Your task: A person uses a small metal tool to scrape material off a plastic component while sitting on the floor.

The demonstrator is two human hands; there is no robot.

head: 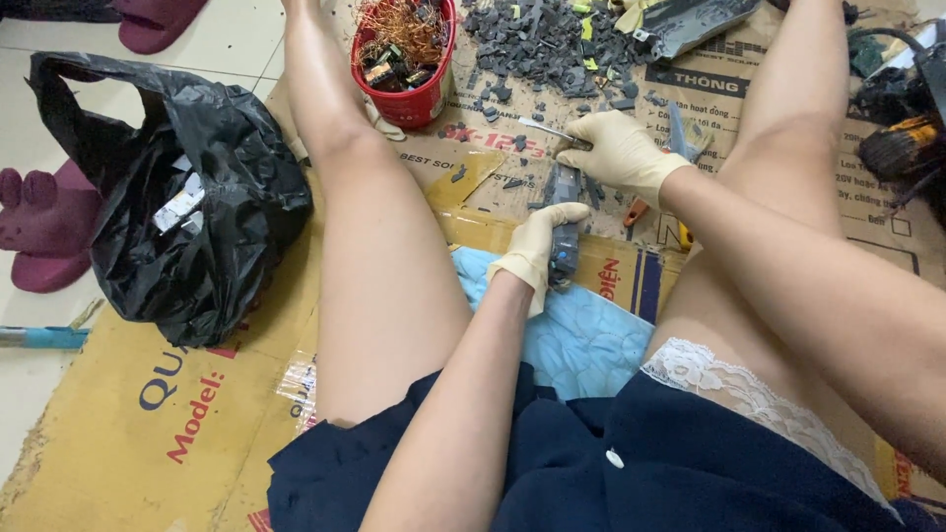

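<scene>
I sit on flattened cardboard (148, 424) with my legs spread. My left hand (535, 248), in a cream rubber glove, grips a dark grey electronic part (564, 236) that stands upright between my legs. My right hand (619, 151), also gloved, holds a slim metal tool (548, 130) whose tip points left, just above the top of that part. A light blue quilted cloth (581, 340) lies under the part, in front of my dark blue clothing.
A red bucket (419, 99) with copper wire and small parts stands by my left leg. A heap of dark plastic fragments (542, 44) lies ahead. A black plastic bag (187, 197) sits at left. Pliers with orange grips (650, 202) and a power tool (902, 118) lie at right.
</scene>
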